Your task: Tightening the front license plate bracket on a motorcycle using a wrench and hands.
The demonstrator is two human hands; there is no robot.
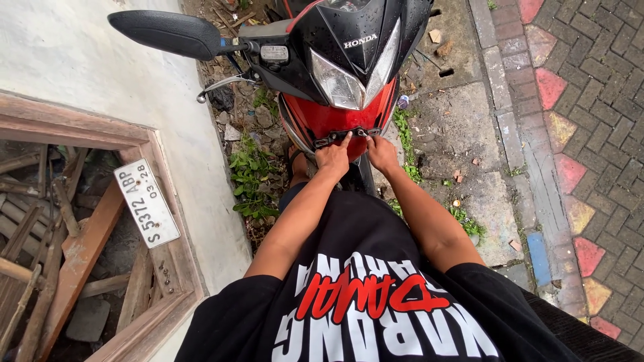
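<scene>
Low down, left hand (333, 157) and right hand (381, 153) pressed fingertips-first on black plate bracket (349, 136) under red motorcycle fairing (322, 121), gripping nothing visible; white number plate (146, 202) parked aside on wooden frame (168, 201).

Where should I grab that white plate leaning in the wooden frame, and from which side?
Take the plate by its upper long edge near the top corner, coming from above on the wall side. It stands tilted against the wooden frame, so that edge is free, while its lower end rests by planks and debris. A thumb-and-finger pinch across the thin sheet should do; both hands are now at the motorbike's bracket.
</scene>
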